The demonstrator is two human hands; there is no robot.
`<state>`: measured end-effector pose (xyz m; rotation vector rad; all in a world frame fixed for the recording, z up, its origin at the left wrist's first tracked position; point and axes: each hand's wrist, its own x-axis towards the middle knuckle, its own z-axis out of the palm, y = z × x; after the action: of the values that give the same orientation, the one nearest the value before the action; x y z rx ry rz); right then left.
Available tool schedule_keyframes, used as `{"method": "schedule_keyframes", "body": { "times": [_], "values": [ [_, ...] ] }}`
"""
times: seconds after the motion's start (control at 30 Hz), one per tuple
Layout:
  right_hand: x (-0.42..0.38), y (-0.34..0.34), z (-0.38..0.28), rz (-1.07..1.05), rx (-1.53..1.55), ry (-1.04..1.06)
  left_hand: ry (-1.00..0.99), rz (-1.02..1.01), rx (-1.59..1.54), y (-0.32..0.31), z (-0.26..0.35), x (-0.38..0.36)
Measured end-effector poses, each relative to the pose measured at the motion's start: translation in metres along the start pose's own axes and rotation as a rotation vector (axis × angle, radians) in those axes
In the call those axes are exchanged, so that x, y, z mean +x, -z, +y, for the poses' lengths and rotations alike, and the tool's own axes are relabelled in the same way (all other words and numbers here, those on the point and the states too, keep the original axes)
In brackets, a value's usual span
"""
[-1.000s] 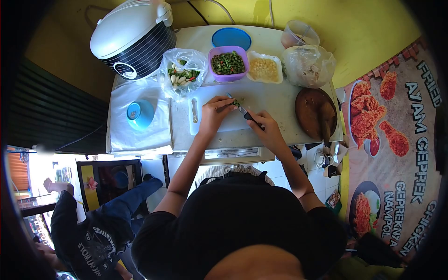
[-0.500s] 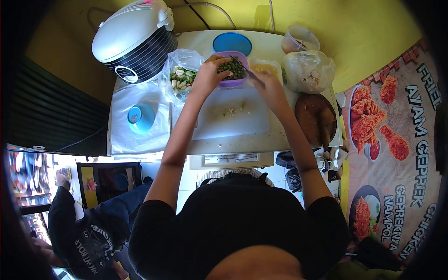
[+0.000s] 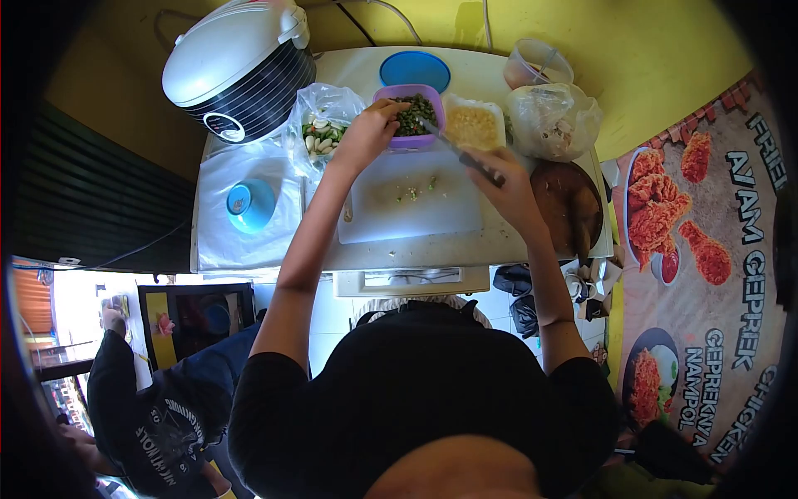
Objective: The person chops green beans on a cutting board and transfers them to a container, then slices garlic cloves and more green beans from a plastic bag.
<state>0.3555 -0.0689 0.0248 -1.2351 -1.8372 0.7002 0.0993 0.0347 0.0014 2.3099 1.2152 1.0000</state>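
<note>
My left hand (image 3: 371, 133) is at the left side of a purple container (image 3: 405, 143), its fingers bent over the rim and gripping it. Chopped green vegetables (image 3: 413, 118) fill the container. In my right hand (image 3: 505, 185) is a knife (image 3: 450, 142), held by its dark handle, with the blade slanting to the tip at the greens. Below lies a white cutting board (image 3: 399, 220) with small green and pale scraps on it. A white tub of yellowish chopped food (image 3: 472, 125) stands right of the purple container.
A rice cooker (image 3: 237, 71), a bag of peeled garlic and greens (image 3: 320, 137) and a blue cup (image 3: 251, 205) are left. A blue lid (image 3: 415, 71) lies behind. Right are a clear tub (image 3: 532, 62), a plastic bag (image 3: 553, 121) and a brown mortar (image 3: 565, 208). Another person (image 3: 166, 416) is lower left.
My right hand has moved down and right with the knife, uncovering the yellowish food. My left fingers have drawn back a little toward the purple container's left rim.
</note>
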Motion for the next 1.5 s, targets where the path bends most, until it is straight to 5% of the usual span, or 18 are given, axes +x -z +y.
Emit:
{"method": "schedule_keyframes", "body": {
  "times": [0.3, 0.63, 0.97, 1.5],
  "values": [
    [-0.052, -0.029, 0.014, -0.373, 0.115, 0.040, 0.018, -0.030, 0.117, 0.015, 0.021, -0.022],
    [-0.059, -0.026, 0.022, -0.206, 0.056, -0.088, -0.085, -0.020, 0.255, 0.003, 0.012, -0.031],
    [-0.070, -0.028, 0.026, 0.040, 0.081, -0.162, 0.021, 0.099, -0.006, 0.003, 0.046, -0.062],
    [-0.087, -0.057, 0.013, -0.061, 0.084, -0.194, 0.277, 0.039, -0.292, -0.041, 0.048, -0.095]
  ]
}}
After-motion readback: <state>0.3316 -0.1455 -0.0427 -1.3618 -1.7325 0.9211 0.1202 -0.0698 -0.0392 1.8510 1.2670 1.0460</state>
